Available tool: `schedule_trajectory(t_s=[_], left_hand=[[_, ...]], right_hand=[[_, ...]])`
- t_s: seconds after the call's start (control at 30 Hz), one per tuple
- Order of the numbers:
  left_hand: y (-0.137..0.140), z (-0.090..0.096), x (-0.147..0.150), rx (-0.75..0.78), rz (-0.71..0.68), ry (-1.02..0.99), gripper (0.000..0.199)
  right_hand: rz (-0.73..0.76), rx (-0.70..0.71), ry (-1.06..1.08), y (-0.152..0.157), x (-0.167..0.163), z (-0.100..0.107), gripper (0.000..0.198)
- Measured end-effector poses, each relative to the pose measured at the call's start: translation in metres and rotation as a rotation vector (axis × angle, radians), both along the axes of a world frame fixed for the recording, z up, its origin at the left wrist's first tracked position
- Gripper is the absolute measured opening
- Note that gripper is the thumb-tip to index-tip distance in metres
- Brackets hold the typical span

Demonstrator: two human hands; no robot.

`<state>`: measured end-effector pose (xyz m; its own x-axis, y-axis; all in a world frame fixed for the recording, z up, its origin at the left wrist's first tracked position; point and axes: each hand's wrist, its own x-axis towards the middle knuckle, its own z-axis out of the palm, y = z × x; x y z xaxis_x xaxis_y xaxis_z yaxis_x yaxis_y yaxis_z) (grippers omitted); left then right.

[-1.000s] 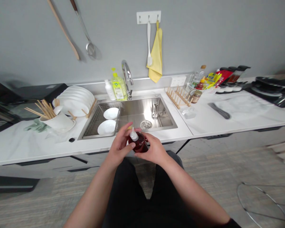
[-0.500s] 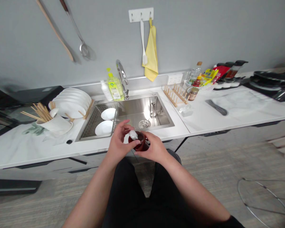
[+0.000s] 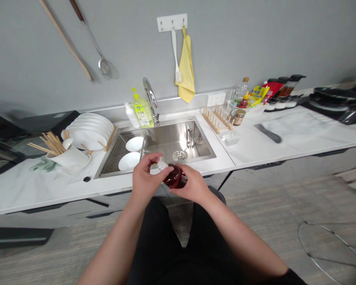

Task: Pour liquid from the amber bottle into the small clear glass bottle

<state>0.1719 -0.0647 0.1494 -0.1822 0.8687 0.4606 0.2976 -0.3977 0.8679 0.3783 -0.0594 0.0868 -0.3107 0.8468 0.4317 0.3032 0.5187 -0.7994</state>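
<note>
My right hand (image 3: pixel 194 184) is wrapped round a dark reddish-brown bottle (image 3: pixel 174 177), held in the air in front of the sink's near edge. My left hand (image 3: pixel 146 178) is closed at the bottle's white top (image 3: pixel 162 164), which points up and to the left. The thumb lies across the base of this top, and the fingers partly hide it. Whether the top is a pump or a cap I cannot tell.
Behind my hands lies the steel sink (image 3: pixel 169 134), with white bowls (image 3: pixel 129 161) in a drain basket on its left. A chrome faucet (image 3: pixel 151 97) and a yellow-green soap bottle (image 3: pixel 142 112) stand behind it. To the left is a white utensil holder (image 3: pixel 72 157).
The white top has shifted slightly left and up with my left fingers, and the bottle shows more of its upper part. My right hand stays nearly still; the view has shifted slightly.
</note>
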Motion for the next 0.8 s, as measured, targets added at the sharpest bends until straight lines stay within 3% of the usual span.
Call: schedule_trajectory(t_s=[0.2, 0.37, 0.5, 0.67, 0.8], left_hand=[[0.0, 0.019, -0.015, 0.105, 0.021, 0.109, 0.054], [-0.004, 0.039, -0.021, 0.168, 0.108, 0.37, 0.035], [-0.005, 0.047, -0.019, 0.18, 0.135, 0.444, 0.032], [0.0, 0.038, -0.019, 0.174, 0.117, 0.315, 0.041], [0.006, 0.031, -0.018, 0.157, 0.054, -0.079, 0.047]], right_hand=[[-0.043, 0.005, -0.005, -0.001, 0.0, -0.003, 0.091], [-0.081, 0.003, -0.055, -0.002, 0.0, -0.001, 0.093], [-0.09, 0.003, -0.068, -0.003, -0.001, 0.0, 0.095], [-0.1, -0.003, -0.054, -0.003, 0.002, -0.003, 0.095], [-0.13, -0.015, -0.046, 0.002, 0.013, -0.008, 0.092]])
